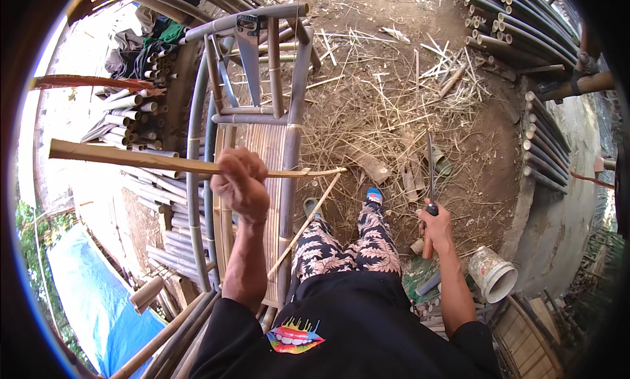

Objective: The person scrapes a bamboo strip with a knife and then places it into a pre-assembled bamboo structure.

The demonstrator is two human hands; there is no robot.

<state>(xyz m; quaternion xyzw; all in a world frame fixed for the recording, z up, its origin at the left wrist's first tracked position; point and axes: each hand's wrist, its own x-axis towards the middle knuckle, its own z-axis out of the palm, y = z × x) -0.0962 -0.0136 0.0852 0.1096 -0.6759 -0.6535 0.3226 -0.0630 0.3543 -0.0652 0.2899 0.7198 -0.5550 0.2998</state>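
My left hand (243, 182) is closed round a long split bamboo strip (138, 157), held crosswise above a bamboo bench (262, 149). The strip is broad at its left end and thins to a pale tip at the right. A second thin strip (303, 225) slants down from near that tip, across the bench's edge. In my right hand (438, 225), lower and off to the right, is a long knife (431, 166). Its narrow blade points away from me, and a brown wooden handle end shows below my fist. The blade is apart from the bamboo strip.
A handsaw (249, 57) rests at the bench's far end. Shavings and offcuts (380, 110) litter the dirt floor. Stacked bamboo poles (518, 28) stand far right, more bamboo (131, 116) lies left. A white bucket (492, 274) lies tilted near my right arm; a blue tarp (98, 300) is at lower left.
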